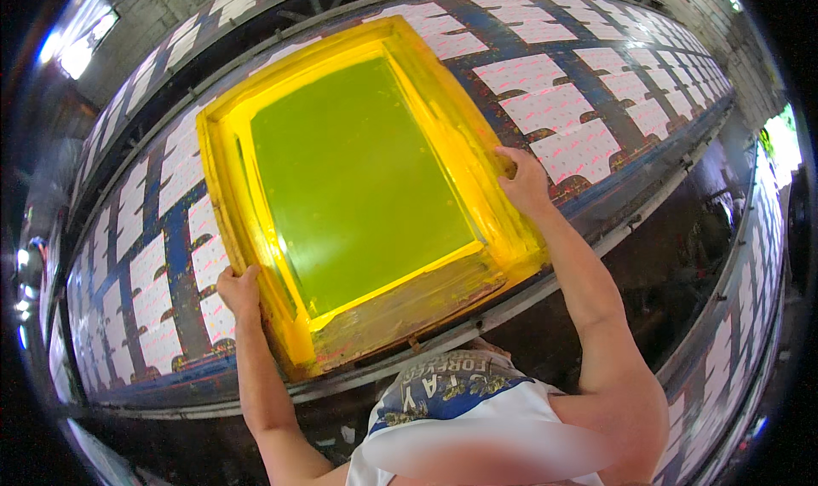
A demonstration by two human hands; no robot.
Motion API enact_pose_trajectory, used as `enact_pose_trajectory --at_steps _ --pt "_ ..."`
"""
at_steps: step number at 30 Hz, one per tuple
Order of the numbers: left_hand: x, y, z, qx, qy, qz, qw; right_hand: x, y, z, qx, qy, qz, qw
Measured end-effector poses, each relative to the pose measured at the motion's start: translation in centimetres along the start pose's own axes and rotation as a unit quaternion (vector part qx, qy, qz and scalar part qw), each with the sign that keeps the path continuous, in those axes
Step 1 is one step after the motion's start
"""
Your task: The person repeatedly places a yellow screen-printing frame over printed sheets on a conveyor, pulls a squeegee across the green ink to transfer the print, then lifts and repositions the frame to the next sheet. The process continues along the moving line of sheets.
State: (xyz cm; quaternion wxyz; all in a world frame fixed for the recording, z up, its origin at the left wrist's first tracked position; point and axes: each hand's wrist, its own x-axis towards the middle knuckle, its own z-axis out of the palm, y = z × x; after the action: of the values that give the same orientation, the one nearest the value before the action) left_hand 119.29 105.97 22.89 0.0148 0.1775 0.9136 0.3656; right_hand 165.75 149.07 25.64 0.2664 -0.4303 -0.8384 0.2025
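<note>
A large screen-printing frame (228, 175) coated in yellow ink, with an olive-green mesh (358, 179) inside, lies over the long printing table in front of me. My left hand (239, 292) grips the frame's left side near the lower corner. My right hand (524, 179) is closed on the frame's right side, a little higher up. Cut white pieces (579, 152) with small pink print lie in rows on the table around the frame, and the frame hides those beneath it.
The table (183, 370) has a metal rail (460, 341) along its near edge. A second long table (724, 358) with white pieces runs at the right, past a dark gap (648, 256). Another (128, 103) lies beyond the far rail, before a block wall (170, 17).
</note>
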Motion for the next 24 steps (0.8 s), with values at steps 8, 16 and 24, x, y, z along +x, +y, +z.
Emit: enact_pose_trajectory --at_steps 8,16,24 --pt "-3.4 3.0 4.5 -0.025 0.013 -0.019 0.999 0.2 5.5 -3.0 -0.004 -0.019 0.016 1.000" --pt "-4.0 4.5 6.0 0.042 0.010 0.007 0.999 0.8 8.7 -3.7 0.006 -0.031 0.032 0.999" --pt "-4.8 5.0 8.2 -0.003 -0.027 -0.038 0.999 0.2 10.5 -3.8 -0.026 -0.035 0.042 0.998"
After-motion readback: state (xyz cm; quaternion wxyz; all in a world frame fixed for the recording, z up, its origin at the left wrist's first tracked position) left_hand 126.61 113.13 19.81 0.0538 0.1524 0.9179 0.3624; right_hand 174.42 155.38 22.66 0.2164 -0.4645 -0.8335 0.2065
